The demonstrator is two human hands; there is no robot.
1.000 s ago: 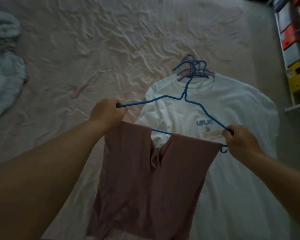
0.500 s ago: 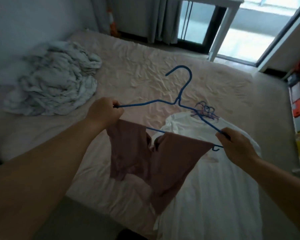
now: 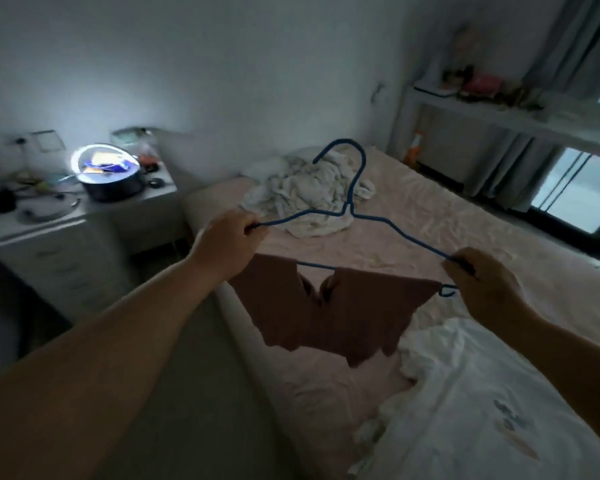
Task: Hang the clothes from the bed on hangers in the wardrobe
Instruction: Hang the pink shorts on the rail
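A blue wire hanger (image 3: pixel 354 188) is held up in the air over the bed's near edge, hook upward. A brown-pink pair of shorts (image 3: pixel 329 313) hangs folded over its bottom bar. My left hand (image 3: pixel 227 242) grips the hanger's left end, and my right hand (image 3: pixel 478 282) grips its right end. A white T-shirt (image 3: pixel 482 403) lies spread on the bed (image 3: pixel 413 216) at the lower right. No wardrobe is in view.
A crumpled pale blanket (image 3: pixel 309 195) lies at the bed's head. A white drawer unit (image 3: pixel 66 258) left of the bed carries a lit round lamp (image 3: pixel 103 161) and clutter. A white shelf (image 3: pixel 499 112) and a window with curtains (image 3: pixel 575 192) stand at the right.
The hanger with the shorts has been lifted clear of the bed, and the view has swung left toward the bedside drawers. The spare hangers on the T-shirt have left the view. Both grips are unchanged.
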